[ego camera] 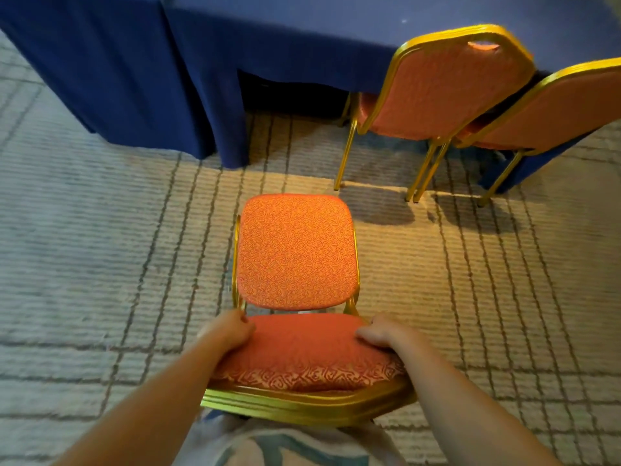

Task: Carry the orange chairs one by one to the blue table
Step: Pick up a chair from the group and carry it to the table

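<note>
Far left first: the blue bench (302, 15) runs across the top of my view, its cloth (111, 79) hanging down to the carpet (84, 230). There's a dark opening (289, 92) in the drape pretty much straight ahead of me. My left hand (228, 331) is wrapped round the left side of the backrest (302, 351) of the orange chair (295, 250). The chair sits right in front of my body, front facing the bench and a little short of it. Its legs are hidden under it, so I honestly can't tell if it's off the floor or touching. My right hand (383, 334) has the matching grip on the right side, so both hands are full of chair. Over to the right, the nearer parked chair (447, 89) is tucked against the bench, with the far parked chair (557, 109) just beside it. My take on doing this bit well: grip evenly on both sides so the chair doesn't swing, and aim for that opening. I'd leave a gap to the nearer parked chair so the gold frames don't clack. Looks to me like the front legs could snag the cloth, so go in low and square. Set all four legs down before letting go.
</note>
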The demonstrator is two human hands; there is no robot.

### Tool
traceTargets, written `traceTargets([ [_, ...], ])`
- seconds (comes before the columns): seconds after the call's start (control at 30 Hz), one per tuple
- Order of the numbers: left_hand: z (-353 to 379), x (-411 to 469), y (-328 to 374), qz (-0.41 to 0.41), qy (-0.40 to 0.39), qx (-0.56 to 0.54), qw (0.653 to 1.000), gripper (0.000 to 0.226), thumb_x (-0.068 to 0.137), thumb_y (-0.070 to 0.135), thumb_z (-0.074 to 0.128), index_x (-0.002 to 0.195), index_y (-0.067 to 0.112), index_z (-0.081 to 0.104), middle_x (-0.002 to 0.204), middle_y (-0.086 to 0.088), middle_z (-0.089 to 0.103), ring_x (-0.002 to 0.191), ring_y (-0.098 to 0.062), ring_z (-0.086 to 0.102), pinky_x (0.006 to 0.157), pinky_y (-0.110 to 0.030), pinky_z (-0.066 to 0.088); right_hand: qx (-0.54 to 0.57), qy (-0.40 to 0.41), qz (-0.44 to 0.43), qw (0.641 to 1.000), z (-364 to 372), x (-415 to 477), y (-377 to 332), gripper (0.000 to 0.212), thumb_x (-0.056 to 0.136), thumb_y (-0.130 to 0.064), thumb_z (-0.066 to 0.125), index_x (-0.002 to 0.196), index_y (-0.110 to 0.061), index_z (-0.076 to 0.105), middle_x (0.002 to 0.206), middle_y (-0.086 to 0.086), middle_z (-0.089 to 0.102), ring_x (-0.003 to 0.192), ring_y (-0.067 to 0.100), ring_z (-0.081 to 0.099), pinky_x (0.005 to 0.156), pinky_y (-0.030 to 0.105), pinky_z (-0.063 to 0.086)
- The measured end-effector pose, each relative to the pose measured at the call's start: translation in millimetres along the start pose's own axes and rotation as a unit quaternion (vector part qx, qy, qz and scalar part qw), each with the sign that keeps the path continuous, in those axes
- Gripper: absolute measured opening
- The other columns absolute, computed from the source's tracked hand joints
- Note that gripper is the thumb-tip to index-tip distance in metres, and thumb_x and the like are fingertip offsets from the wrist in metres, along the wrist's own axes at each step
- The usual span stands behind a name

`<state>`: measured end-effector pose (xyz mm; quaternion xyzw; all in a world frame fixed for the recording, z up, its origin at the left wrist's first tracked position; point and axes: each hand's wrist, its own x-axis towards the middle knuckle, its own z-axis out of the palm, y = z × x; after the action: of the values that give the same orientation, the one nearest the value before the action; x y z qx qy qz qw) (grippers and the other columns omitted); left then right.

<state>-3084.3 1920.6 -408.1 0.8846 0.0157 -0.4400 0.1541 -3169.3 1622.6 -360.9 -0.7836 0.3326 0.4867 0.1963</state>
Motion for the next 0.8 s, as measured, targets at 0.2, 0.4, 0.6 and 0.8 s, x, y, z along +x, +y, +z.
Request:
traceTargets([
  [0.2, 3, 8, -11, -0.083, -0.025, 0.050, 0.995, 0.046, 0.087, 0.046, 0.049, 0.118, 0.013, 0.060, 0.122, -0.012, 0.063, 0.112, -0.029, 0.058, 0.094, -0.039, 0.047, 0.017, -0.024, -0.002, 1.000, -2, 42, 12, 0.062, 0.087, -0.052, 0.058, 0.134, -0.013, 0.054, 0.135, 0.012, 0.058, 0.117, 0.028, 0.058, 0.079, 0.025, 0.038],
  [0.4, -1, 13, -4, -0.126, -0.036, 0.045, 0.990, 0.060, 0.088, 0.050, 0.048, 0.130, 0.008, 0.054, 0.133, -0.016, 0.055, 0.119, -0.032, 0.054, 0.098, -0.040, 0.045, -0.002, -0.050, 0.021, 0.999, -3, 61, 13, 0.075, 0.085, -0.066, 0.049, 0.136, -0.011, 0.055, 0.141, 0.014, 0.053, 0.122, 0.031, 0.055, 0.089, 0.031, 0.042],
  [0.6, 3, 24, -4, -0.150, -0.060, 0.063, 0.985, 0.069, 0.088, 0.056, 0.046, 0.138, 0.009, 0.046, 0.142, -0.017, 0.048, 0.127, -0.034, 0.048, 0.103, -0.044, 0.040, 0.015, -0.067, 0.027, 0.997, -6, 74, 16, 0.071, 0.088, -0.063, 0.047, 0.138, -0.013, 0.054, 0.145, 0.014, 0.050, 0.127, 0.031, 0.051, 0.101, 0.034, 0.039],
  [0.8, 6, 29, 0, -0.178, -0.110, 0.015, 0.978, 0.074, 0.094, 0.056, 0.045, 0.143, 0.000, 0.039, 0.148, -0.022, 0.037, 0.135, -0.035, 0.039, 0.108, -0.039, 0.033, 0.029, -0.091, 0.030, 0.995, -4, 86, 21, 0.068, 0.093, -0.059, 0.047, 0.141, -0.011, 0.050, 0.148, 0.014, 0.046, 0.132, 0.030, 0.047, 0.100, 0.029, 0.036],
])
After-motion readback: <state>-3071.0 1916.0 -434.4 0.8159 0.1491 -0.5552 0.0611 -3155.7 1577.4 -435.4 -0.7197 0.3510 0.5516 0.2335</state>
